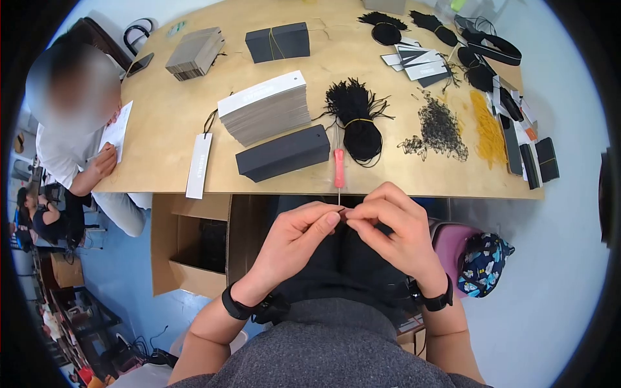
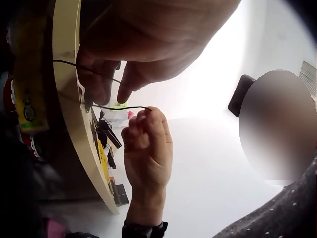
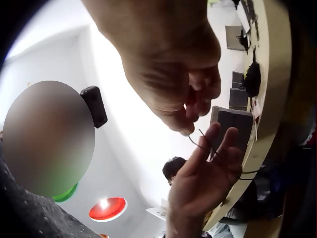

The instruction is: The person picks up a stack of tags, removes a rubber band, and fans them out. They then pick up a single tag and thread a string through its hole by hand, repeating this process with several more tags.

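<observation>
My left hand (image 1: pixel 301 233) and right hand (image 1: pixel 398 226) meet fingertip to fingertip just off the table's near edge. Between them runs a thin black cord (image 2: pixel 124 107), which the left fingers pinch. At the cord's end, the right thumb and fingertips pinch it in the left wrist view. Two thin strands (image 3: pixel 193 141) show between the hands in the right wrist view. Just beyond the fingers, a tool with a red handle (image 1: pixel 339 168) and a thin shaft lies at the table edge. A bundle of black cords (image 1: pixel 361 132), banded together, sits behind it.
Stacks of grey-edged tags (image 1: pixel 265 110) and dark tags (image 1: pixel 283 154) stand left of the tool. One white tag (image 1: pixel 198 166) lies near the edge. Black fasteners (image 1: pixel 440 126) and yellow bands (image 1: pixel 486 129) are piled at right. Another person (image 1: pixel 74 123) sits at left; a carton (image 1: pixel 191 242) stands below.
</observation>
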`<move>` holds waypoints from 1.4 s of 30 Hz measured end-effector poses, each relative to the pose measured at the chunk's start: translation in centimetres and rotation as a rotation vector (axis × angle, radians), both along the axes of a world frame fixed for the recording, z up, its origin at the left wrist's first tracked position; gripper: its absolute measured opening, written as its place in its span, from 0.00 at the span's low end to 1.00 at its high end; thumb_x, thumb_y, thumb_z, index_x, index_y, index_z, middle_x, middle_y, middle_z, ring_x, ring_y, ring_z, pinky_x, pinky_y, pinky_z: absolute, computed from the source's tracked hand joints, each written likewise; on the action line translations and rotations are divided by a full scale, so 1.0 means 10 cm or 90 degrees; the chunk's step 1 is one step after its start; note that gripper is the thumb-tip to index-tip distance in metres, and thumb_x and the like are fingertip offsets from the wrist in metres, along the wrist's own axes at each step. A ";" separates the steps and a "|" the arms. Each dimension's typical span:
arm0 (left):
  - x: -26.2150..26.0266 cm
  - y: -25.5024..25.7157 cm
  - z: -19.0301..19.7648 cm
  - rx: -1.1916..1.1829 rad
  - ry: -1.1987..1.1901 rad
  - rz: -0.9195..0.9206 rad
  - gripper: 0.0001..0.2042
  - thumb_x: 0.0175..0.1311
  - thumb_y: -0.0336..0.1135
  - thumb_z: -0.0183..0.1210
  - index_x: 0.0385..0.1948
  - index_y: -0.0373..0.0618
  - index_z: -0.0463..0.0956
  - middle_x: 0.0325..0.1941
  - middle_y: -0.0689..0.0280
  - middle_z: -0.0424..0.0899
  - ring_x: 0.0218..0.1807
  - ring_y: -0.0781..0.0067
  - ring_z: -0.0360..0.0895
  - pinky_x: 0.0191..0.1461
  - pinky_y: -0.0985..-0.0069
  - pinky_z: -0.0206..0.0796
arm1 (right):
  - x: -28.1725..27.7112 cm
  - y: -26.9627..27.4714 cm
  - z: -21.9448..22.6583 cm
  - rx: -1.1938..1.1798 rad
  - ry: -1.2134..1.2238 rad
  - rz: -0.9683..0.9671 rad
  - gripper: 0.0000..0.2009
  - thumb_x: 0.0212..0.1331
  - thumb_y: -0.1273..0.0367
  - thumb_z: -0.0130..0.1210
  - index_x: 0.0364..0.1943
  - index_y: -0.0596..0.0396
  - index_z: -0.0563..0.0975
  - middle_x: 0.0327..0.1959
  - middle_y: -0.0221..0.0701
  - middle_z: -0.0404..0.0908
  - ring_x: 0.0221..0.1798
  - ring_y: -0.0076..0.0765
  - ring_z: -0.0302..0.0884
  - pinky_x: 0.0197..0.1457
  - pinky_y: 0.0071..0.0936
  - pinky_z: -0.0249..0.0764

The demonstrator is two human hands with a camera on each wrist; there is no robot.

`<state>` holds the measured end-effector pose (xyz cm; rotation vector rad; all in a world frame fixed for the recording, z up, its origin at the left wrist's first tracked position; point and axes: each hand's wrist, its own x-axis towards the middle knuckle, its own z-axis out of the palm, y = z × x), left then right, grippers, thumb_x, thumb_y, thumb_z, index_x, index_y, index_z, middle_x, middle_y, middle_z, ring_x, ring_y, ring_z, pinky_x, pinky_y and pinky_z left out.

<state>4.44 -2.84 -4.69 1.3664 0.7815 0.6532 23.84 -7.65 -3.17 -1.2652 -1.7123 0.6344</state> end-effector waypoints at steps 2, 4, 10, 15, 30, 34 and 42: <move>0.00 -0.01 -0.01 -0.006 0.015 -0.040 0.11 0.74 0.33 0.52 0.44 0.34 0.81 0.39 0.66 0.82 0.41 0.80 0.75 0.49 0.80 0.68 | -0.02 0.03 -0.07 0.012 0.025 -0.049 0.06 0.53 0.76 0.66 0.35 0.56 0.82 0.31 0.31 0.76 0.29 0.32 0.77 0.33 0.25 0.74; 0.01 -0.01 0.00 0.011 0.019 -0.039 0.10 0.74 0.32 0.52 0.43 0.34 0.80 0.38 0.66 0.81 0.41 0.80 0.75 0.49 0.80 0.67 | -0.02 0.02 -0.08 0.005 0.028 -0.040 0.07 0.54 0.76 0.66 0.36 0.57 0.82 0.31 0.31 0.76 0.29 0.31 0.77 0.32 0.25 0.74; 0.03 -0.02 -0.02 0.023 0.022 -0.026 0.09 0.72 0.31 0.54 0.39 0.35 0.80 0.35 0.66 0.79 0.39 0.76 0.75 0.46 0.79 0.67 | -0.01 0.00 0.01 -0.046 0.045 -0.037 0.08 0.55 0.75 0.65 0.40 0.56 0.81 0.34 0.31 0.76 0.31 0.29 0.78 0.34 0.25 0.75; 0.02 0.01 0.00 0.145 0.083 -0.055 0.06 0.69 0.30 0.57 0.38 0.39 0.81 0.34 0.63 0.80 0.38 0.69 0.76 0.46 0.74 0.66 | 0.03 -0.01 0.04 -0.087 0.047 -0.012 0.08 0.56 0.74 0.65 0.40 0.56 0.80 0.36 0.31 0.75 0.33 0.30 0.77 0.37 0.26 0.75; 0.20 -0.12 -0.09 0.288 0.090 0.068 0.04 0.57 0.21 0.64 0.33 0.38 0.83 0.30 0.64 0.83 0.32 0.74 0.78 0.41 0.78 0.68 | -0.08 -0.23 -0.33 -0.302 0.540 -0.075 0.04 0.65 0.73 0.57 0.38 0.58 0.76 0.36 0.25 0.75 0.35 0.16 0.69 0.40 0.15 0.65; 0.14 -0.10 -0.17 0.171 0.043 0.078 0.04 0.60 0.20 0.62 0.35 0.35 0.82 0.32 0.65 0.81 0.33 0.78 0.77 0.40 0.82 0.68 | 0.35 -0.04 -0.22 -0.072 -0.057 -0.318 0.04 0.62 0.72 0.59 0.38 0.57 0.79 0.32 0.33 0.78 0.34 0.31 0.78 0.37 0.26 0.73; 0.07 -0.07 -0.21 -0.006 -0.042 0.091 0.03 0.64 0.21 0.61 0.35 0.32 0.82 0.34 0.67 0.78 0.39 0.81 0.78 0.46 0.84 0.68 | 0.92 0.26 -0.46 -0.012 -0.377 -0.446 0.03 0.58 0.71 0.59 0.31 0.56 0.80 0.30 0.37 0.77 0.36 0.47 0.79 0.39 0.41 0.74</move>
